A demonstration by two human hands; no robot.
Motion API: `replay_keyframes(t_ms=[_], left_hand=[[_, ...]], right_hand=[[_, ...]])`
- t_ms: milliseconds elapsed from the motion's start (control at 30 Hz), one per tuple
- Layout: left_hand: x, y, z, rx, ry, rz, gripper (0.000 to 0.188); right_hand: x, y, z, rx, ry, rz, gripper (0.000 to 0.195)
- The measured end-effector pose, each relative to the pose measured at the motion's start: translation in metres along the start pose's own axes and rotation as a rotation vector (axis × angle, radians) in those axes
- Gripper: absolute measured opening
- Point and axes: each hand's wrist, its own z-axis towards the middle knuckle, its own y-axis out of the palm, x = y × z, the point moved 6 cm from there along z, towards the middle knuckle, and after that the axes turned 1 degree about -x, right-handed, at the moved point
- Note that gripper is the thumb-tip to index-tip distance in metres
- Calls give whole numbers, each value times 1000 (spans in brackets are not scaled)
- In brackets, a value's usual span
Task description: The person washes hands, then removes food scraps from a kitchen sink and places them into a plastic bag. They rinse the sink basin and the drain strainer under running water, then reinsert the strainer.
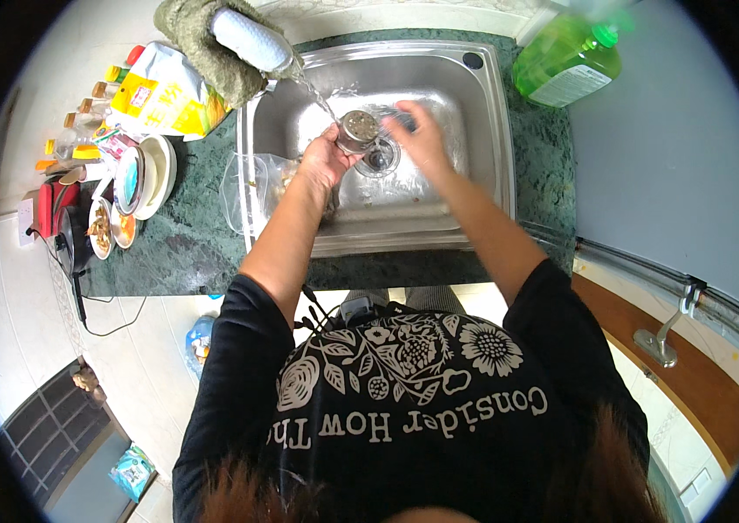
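Over the stainless steel sink (474,140), my left hand (325,160) holds a round metal sink strainer (359,131), its speckled face turned up. A stream of water (318,97) runs down to the strainer's edge. My right hand (427,140) is blurred, just right of the strainer, fingers apart. Something dark and blurred shows between its thumb and fingers; I cannot tell whether it is held. Below both hands is the sink drain (379,159). A clear plastic bag (242,189) with scraps hangs over the sink's left rim, partly behind my left forearm.
A green towel (179,29) and a light blue roll-shaped thing (251,40) hang at the upper left. Left on the green counter (196,222) are a yellow-white pouch (170,91), stacked bowls (163,176) and small food dishes (100,229). A green soap bottle (565,65) stands at right.
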Motion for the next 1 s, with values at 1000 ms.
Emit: replay_keyframes(t_ms=[1000], left_hand=[[40,10,8,68,208,-272,35]], right_hand=[[-17,22,-3,-180,-312,-206,18]])
